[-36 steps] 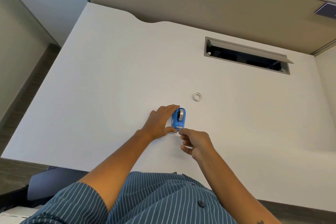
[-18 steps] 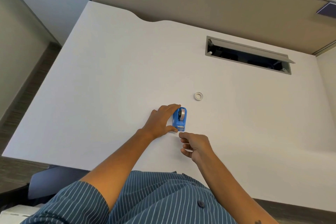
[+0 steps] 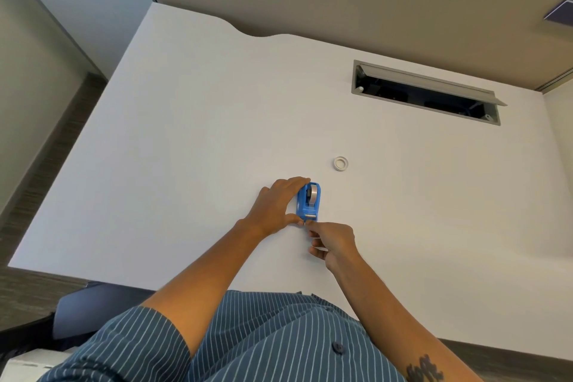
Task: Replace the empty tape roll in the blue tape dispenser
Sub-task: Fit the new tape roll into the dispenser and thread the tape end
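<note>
the blue tape dispenser (image 3: 308, 203) stands on the white table (image 3: 186, 149), near the table's middle and a little toward the person, its cutter end pointing at the person. a roll of tape (image 3: 313, 193) sits in its far half, grey and shiny on the rim.

the left hand (image 3: 279, 206) cups the dispenser from its left side: the fingers (image 3: 299, 180) are spread wide over the far end and touch it, while the thumb reaches in low beside the cutter end, so the hand braces the dispenser between them. the right hand (image 3: 333, 243) is just below the cutter end, loosely curled, with thumb and forefinger pinched narrow right at the blade. whether a strip of tape is between those fingertips cannot be told; it is too small to see.

the empty tape core (image 3: 340, 163), a small white ring, lies flat on the table beyond the dispenser and to its right, apart from both hands. further back on the right a grey cable tray (image 3: 428, 93) is let into the table, its lid tilted open and the inside dark. the person wears a dark blue striped shirt (image 3: 263, 341) with short sleeves. a tattoo (image 3: 423, 369) shows on the right forearm.
</note>
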`<action>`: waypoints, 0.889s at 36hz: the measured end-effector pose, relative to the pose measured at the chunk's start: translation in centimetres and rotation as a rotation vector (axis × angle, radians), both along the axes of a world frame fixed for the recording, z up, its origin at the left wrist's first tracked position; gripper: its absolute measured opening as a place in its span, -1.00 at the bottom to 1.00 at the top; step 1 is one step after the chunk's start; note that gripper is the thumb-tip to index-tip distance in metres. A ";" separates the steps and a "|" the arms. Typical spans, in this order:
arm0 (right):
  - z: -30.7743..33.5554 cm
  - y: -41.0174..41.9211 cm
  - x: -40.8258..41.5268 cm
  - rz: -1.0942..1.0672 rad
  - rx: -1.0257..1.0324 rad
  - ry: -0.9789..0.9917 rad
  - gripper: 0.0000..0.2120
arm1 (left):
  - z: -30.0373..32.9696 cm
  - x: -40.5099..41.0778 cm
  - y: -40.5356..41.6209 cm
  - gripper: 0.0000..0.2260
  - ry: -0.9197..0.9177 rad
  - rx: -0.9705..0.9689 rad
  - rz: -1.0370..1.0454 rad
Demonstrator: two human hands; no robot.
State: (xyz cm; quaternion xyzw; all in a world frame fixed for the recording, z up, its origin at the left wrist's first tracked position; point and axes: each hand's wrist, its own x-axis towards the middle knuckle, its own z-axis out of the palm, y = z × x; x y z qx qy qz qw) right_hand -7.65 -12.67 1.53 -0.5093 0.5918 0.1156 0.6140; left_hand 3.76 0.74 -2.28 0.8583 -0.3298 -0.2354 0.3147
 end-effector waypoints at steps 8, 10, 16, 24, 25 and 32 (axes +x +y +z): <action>-0.8 -0.1 0.1 -0.010 -0.010 -0.012 -0.84 | 0.0 -0.1 0.0 -0.18 -0.006 0.003 0.006; -1.1 0.0 0.1 -0.013 -0.025 -0.016 -0.85 | 0.0 -0.1 0.0 -0.18 -0.003 0.003 0.007; -2.0 0.2 -0.3 0.008 -0.090 -0.043 -0.83 | 0.1 0.0 -0.1 -0.17 0.004 0.014 -0.006; -2.5 0.4 -0.7 0.042 -0.143 -0.072 -0.87 | 0.4 0.0 -0.1 -0.08 0.008 0.013 -0.005; -2.6 0.4 -0.7 0.043 -0.146 -0.073 -0.88 | 0.4 0.0 -0.1 -0.08 0.002 0.013 0.000; -3.0 0.4 -0.8 0.053 -0.155 -0.083 -0.85 | 0.4 -0.9 -0.3 -0.14 -0.056 -0.008 0.029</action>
